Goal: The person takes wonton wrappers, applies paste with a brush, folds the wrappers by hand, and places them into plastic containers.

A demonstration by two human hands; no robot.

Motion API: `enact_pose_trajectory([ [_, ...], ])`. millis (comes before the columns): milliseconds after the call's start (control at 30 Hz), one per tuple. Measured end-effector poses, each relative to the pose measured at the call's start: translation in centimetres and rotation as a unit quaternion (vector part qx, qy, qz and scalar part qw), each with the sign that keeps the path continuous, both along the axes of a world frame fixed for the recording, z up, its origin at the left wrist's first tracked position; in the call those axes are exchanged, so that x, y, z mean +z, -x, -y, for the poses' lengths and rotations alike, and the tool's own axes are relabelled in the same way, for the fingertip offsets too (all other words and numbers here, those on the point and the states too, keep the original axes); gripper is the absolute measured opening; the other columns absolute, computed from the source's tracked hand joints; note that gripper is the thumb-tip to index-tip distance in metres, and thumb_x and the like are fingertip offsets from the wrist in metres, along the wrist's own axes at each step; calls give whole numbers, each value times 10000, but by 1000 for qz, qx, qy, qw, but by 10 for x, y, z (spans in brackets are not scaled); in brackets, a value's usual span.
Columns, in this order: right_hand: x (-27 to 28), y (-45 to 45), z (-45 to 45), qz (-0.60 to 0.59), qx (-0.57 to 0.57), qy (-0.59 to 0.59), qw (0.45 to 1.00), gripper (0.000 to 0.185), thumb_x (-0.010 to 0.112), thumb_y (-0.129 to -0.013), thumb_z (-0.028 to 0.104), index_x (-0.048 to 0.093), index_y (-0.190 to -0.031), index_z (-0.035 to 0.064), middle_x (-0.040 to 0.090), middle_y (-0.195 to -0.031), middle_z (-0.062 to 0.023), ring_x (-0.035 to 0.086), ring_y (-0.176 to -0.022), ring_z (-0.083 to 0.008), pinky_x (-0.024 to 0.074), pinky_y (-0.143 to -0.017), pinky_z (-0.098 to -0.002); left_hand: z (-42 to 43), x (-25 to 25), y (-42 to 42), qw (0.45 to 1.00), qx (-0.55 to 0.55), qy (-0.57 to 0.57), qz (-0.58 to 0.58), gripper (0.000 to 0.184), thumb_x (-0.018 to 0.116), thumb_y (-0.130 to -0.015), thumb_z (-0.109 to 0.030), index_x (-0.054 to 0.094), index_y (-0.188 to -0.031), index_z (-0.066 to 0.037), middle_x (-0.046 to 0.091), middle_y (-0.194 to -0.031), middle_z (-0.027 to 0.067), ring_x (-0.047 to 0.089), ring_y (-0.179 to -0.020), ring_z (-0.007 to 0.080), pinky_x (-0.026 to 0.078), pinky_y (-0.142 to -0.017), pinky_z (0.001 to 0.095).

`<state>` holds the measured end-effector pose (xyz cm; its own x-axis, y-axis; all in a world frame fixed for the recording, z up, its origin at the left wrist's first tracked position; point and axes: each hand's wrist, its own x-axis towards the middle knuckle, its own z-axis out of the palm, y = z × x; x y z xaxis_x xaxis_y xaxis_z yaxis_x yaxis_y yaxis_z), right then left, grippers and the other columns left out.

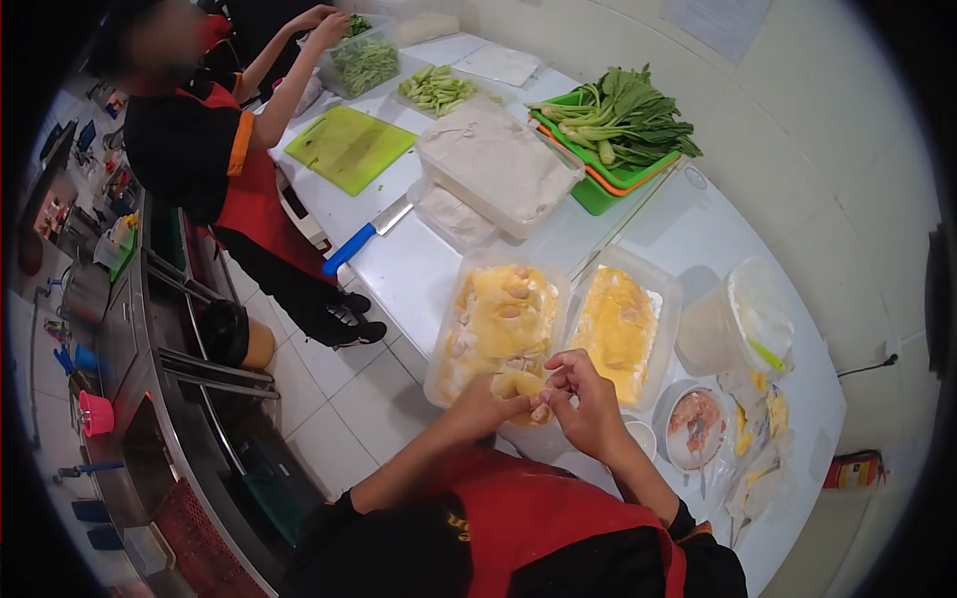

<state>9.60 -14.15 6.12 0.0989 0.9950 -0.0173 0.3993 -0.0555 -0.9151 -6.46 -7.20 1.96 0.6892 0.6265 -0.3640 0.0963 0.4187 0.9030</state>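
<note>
The left hand [493, 402] has a yellow wrapper [518, 384] pinched over the floury tub [436, 374]; the right hand [583, 399] is bunched at its edge, its hold hard to tell. This piece looks unfinished, others seemingly shaped below, with yellow sheets [618, 324] and pink filling [695, 411] left beside them on the bench [788, 478].

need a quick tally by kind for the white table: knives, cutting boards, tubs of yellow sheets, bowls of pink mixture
Blue-handled metal knife: 1
Flat green rectangular cutting board: 1
Translucent rectangular plastic tubs of yellow sheets: 2
Round pale bowl of pink mixture: 1
Total: 5
</note>
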Motion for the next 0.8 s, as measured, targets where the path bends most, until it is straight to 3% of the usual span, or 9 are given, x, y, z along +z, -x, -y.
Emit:
enact_pose_trajectory([
  [167,-43,-6,-41,-155,2,47,987,309,577,-822,-16,456,-1103,29,557,-793,-48,536,-697,-79,427,-629,-208,-18,-23,13,996,66,-20,49,453,637,-826,-114,478,-1239,-15,613,-1040,75,593,-880,128,482,-754,278],
  [233,-39,-4,-64,-108,-1,35,994,293,575,-827,-4,469,-1097,33,563,-795,-57,542,-695,-91,436,-631,-222,-28,-31,17,988,98,-84,88,511,589,-853,-57,380,-1318,-24,594,-1083,67,602,-869,124,498,-731,279],
  [267,-38,-3,-74,-83,-2,29,996,285,574,-829,2,476,-1094,34,566,-796,-61,545,-694,-97,440,-632,-229,-29,-30,19,988,107,-104,35,543,582,-847,-44,349,-1338,-32,585,-1102,83,603,-870,133,497,-736,283],
  [333,-41,-1,-87,18,-5,1,1000,272,577,-817,33,496,-1076,43,600,-832,-99,599,-744,-192,465,-657,-289,-31,-26,24,979,123,-143,-72,611,567,-836,-18,286,-1378,-47,569,-1140,114,606,-872,149,495,-746,291],
  [433,-40,2,-95,104,0,-16,994,256,569,-815,71,512,-1064,46,621,-881,-134,621,-798,-278,481,-689,-344,-23,-13,25,938,163,-257,-165,612,557,-790,20,326,-1353,-53,554,-1109,160,594,-908,222,486,-764,314],
  [533,-48,4,-97,137,8,-67,988,243,554,-823,95,520,-1059,52,614,-912,-140,616,-823,-305,484,-698,-370,-19,-26,20,790,221,-516,-246,486,560,-739,31,467,-1212,-31,540,-1040,179,550,-966,307,468,-804,353],
  [633,-59,2,-98,159,5,-108,981,234,547,-820,100,530,-1051,65,595,-932,-136,611,-813,-315,489,-697,-386,-16,-17,15,807,150,-536,-199,304,593,-714,12,555,-1013,-24,529,-994,166,521,-990,346,450,-830,391],
  [733,-57,3,-93,212,-13,-137,968,245,575,-801,73,540,-1042,51,588,-966,-141,602,-838,-321,490,-721,-385,-17,-23,7,834,113,-493,-221,190,584,-748,-30,562,-937,-20,534,-992,166,525,-942,358,449,-805,416],
  [800,-51,-13,-87,249,-56,-161,954,251,584,-797,61,541,-1044,44,588,-981,-146,595,-864,-325,486,-741,-383,-21,-22,5,824,107,-508,-226,236,631,-719,-32,568,-947,-29,532,-1014,164,524,-975,349,442,-839,404],
])
